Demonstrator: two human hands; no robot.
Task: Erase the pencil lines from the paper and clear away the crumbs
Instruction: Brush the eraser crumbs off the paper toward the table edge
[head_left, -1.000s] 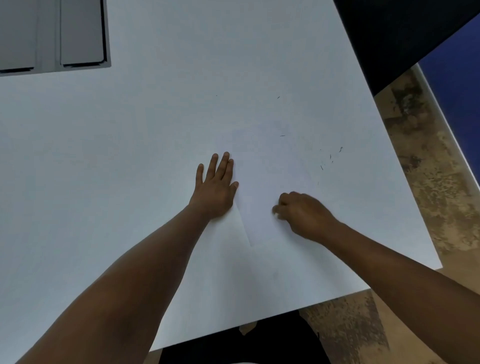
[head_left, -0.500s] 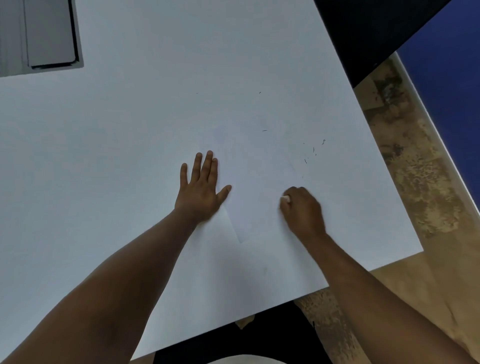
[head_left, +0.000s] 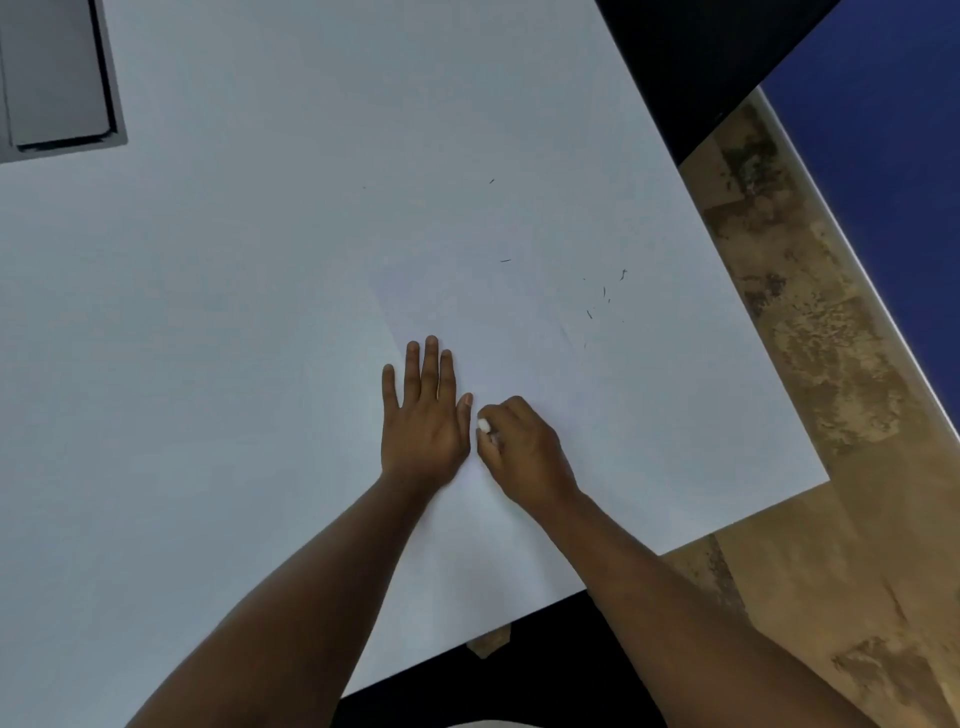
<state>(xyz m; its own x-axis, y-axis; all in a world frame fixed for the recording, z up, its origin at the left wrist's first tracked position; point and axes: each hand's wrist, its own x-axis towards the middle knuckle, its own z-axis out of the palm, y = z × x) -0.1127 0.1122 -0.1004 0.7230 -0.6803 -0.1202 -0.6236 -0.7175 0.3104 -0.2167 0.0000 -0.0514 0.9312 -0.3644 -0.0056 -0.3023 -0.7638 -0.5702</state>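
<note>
Left hand (head_left: 423, 415) flat, fingers straight, pressing the white paper (head_left: 498, 332) onto the white desk (head_left: 208, 364). Right hand (head_left: 524, 452) just beside it, fingers curled round a small white eraser (head_left: 483, 426), its tip poking out near the left thumb and down on the sheet. Dark crumbs (head_left: 605, 293) scattered further up and to the right on the paper, well apart from both hands; two more specks higher up. Grey recessed panel (head_left: 57, 78) at the desk's far left corner. Mottled brown floor (head_left: 810, 364) at right.
</note>
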